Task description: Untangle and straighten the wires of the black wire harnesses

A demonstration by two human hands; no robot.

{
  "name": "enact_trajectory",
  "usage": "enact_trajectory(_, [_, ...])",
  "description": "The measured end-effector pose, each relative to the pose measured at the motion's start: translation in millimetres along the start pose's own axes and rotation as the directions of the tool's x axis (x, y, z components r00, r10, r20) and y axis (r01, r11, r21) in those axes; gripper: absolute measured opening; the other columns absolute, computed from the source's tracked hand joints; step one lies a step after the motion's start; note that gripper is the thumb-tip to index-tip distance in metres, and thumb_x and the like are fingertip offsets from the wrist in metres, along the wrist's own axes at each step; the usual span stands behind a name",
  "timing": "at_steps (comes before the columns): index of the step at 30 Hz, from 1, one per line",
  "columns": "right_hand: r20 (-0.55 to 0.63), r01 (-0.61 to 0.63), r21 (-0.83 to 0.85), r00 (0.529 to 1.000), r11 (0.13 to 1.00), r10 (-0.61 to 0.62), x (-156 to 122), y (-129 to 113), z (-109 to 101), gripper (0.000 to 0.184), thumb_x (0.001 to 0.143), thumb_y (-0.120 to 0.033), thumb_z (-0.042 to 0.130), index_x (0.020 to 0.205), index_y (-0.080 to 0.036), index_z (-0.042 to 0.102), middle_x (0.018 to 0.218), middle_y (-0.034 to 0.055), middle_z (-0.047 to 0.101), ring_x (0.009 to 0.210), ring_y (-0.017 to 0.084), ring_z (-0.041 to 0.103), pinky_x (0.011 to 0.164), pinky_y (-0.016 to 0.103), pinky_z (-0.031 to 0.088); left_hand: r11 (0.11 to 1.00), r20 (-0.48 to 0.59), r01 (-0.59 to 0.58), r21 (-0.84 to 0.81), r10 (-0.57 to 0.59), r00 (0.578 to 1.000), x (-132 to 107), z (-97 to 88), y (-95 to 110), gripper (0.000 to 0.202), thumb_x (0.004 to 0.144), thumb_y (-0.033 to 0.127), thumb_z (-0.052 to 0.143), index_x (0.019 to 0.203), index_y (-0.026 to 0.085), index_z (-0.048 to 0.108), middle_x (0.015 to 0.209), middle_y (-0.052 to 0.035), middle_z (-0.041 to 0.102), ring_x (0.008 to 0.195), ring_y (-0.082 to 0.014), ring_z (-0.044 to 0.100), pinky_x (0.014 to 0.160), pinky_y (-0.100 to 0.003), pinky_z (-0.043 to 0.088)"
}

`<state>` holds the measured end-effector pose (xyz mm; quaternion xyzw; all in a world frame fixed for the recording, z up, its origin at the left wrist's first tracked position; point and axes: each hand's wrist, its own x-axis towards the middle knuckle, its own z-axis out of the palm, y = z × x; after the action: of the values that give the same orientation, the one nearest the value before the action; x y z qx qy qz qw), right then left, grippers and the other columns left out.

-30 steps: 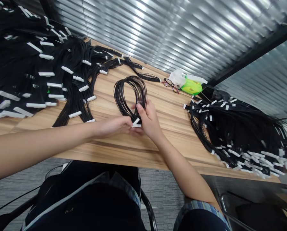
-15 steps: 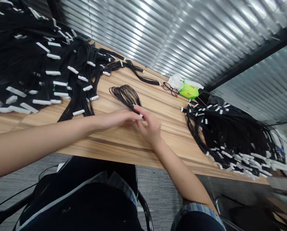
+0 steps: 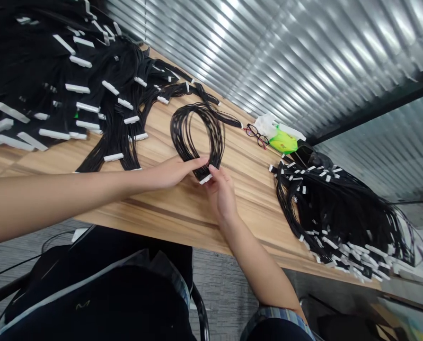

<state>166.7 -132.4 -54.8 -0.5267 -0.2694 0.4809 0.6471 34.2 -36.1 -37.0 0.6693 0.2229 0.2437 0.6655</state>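
Note:
Between my hands a black wire harness (image 3: pixel 216 128) is bent into an upright open loop above the wooden table (image 3: pixel 154 201). A white connector (image 3: pixel 206 179) shows at the base of the loop, near my fingertips. My left hand (image 3: pixel 183 169) grips the wires from the left, thumb laid across them. My right hand (image 3: pixel 223 187) pinches the harness on the right side, beside the connector. Some fingers of both hands are hidden behind the wires.
A large pile of black harnesses with white connectors (image 3: pixel 87 90) covers the left of the table. Another harness pile (image 3: pixel 339 208) lies at the right. Glasses (image 3: pixel 257 136) and a green packet (image 3: pixel 283 140) sit near the corrugated metal wall (image 3: pixel 261 52) at the back.
The harness loop has risen and opened into a wider, rounder ring. My hands have turned it, and the white connector now shows at its base. The view has shifted slightly.

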Motion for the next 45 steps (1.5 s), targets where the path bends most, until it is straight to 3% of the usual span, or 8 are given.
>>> enact_trajectory(5, [0.160, -0.087, -0.220, 0.979, 0.971, 0.124, 7, -17, -14, 0.036, 0.075, -0.050, 0.085, 0.095, -0.022, 0.077, 0.094, 0.0050, 0.085, 0.087, 0.022, 0.080, 0.078, 0.033, 0.065, 0.974, 0.060, 0.165, -0.154, -0.158, 0.986, 7, -15.8, -11, 0.043, 0.088, 0.058, 0.064, 0.105, 0.021, 0.079, 0.119, -0.0033, 0.077, 0.130, -0.0326, 0.062, 0.122, -0.046, 0.045])
enact_trajectory(10, [0.286, -0.170, -0.370, 0.914, 0.913, 0.286, 1, -27, -14, 0.037, 0.081, -0.053, 0.081, 0.097, -0.020, 0.079, 0.097, 0.0084, 0.085, 0.087, 0.021, 0.082, 0.070, 0.028, 0.064, 0.913, 0.128, 0.223, -0.342, -0.190, 0.973, 3, -10.9, -13, 0.052, 0.095, 0.060, 0.052, 0.123, 0.020, 0.073, 0.129, -0.0094, 0.074, 0.125, -0.0308, 0.066, 0.115, -0.045, 0.051])
enact_trajectory(17, [0.417, -0.331, -0.256, 0.810, 0.908, 0.413, -7, -27, -11, 0.026, 0.086, -0.047, 0.080, 0.088, -0.021, 0.082, 0.093, 0.0063, 0.086, 0.075, 0.015, 0.081, 0.060, 0.020, 0.060, 0.853, 0.207, 0.237, -0.465, -0.156, 0.966, -5, -3.4, -3, 0.049, 0.104, 0.042, 0.043, 0.144, 0.017, 0.057, 0.122, -0.0131, 0.075, 0.118, -0.0287, 0.070, 0.115, -0.047, 0.051])
enact_trajectory(27, [0.347, -0.370, -0.191, 0.841, 0.909, 0.415, -21, -25, -1, 0.027, 0.077, -0.045, 0.087, 0.085, -0.020, 0.078, 0.084, 0.0051, 0.085, 0.063, 0.016, 0.079, 0.050, 0.020, 0.055, 0.837, 0.295, 0.251, -0.486, -0.113, 0.949, -9, -4.1, 3, 0.050, 0.096, 0.023, 0.063, 0.145, 0.024, 0.055, 0.127, -0.0094, 0.072, 0.090, -0.0183, 0.073, 0.072, -0.024, 0.059])
enact_trajectory(31, [0.225, -0.297, -0.140, 0.919, 0.945, 0.323, -28, -11, 9, 0.031, 0.072, -0.049, 0.089, 0.081, -0.023, 0.074, 0.078, 0.0006, 0.082, 0.059, 0.014, 0.076, 0.049, 0.020, 0.055, 0.813, 0.198, 0.197, -0.547, -0.103, 0.975, -9, -0.4, 7, 0.046, 0.098, 0.016, 0.057, 0.143, 0.023, 0.055, 0.126, -0.0076, 0.072, 0.100, -0.0172, 0.071, 0.077, -0.022, 0.059])
enact_trajectory(35, [0.054, -0.212, -0.181, 0.973, 0.960, 0.225, -29, -6, 9, 0.027, 0.073, -0.045, 0.088, 0.083, -0.024, 0.074, 0.082, 0.0004, 0.081, 0.068, 0.016, 0.078, 0.052, 0.022, 0.058, 0.832, 0.242, 0.217, -0.510, -0.103, 0.965, -8, -2.7, 8, 0.049, 0.101, 0.021, 0.052, 0.149, 0.027, 0.050, 0.129, -0.0061, 0.072, 0.109, -0.0218, 0.072, 0.090, -0.031, 0.060])
enact_trajectory(41, [0.168, -0.328, -0.280, 0.909, 0.902, 0.382, -17, -26, -4, 0.031, 0.066, -0.039, 0.095, 0.086, -0.023, 0.077, 0.078, -0.0008, 0.081, 0.058, 0.015, 0.076, 0.054, 0.024, 0.063, 0.904, 0.338, 0.211, -0.371, -0.080, 0.938, -3, -7.4, 8, 0.051, 0.084, 0.015, 0.057, 0.133, 0.025, 0.067, 0.110, 0.0000, 0.079, 0.120, -0.0250, 0.069, 0.104, -0.033, 0.054])
enact_trajectory(45, [0.208, -0.345, -0.315, 0.884, 0.884, 0.419, -11, -36, -6, 0.033, 0.065, -0.033, 0.095, 0.093, -0.023, 0.079, 0.082, -0.0017, 0.082, 0.054, 0.012, 0.075, 0.052, 0.020, 0.061, 0.865, 0.349, 0.286, -0.413, -0.140, 0.927, -5, -7.0, 6, 0.062, 0.077, 0.011, 0.056, 0.136, 0.027, 0.065, 0.103, 0.0017, 0.080, 0.109, -0.0232, 0.071, 0.093, -0.030, 0.057])
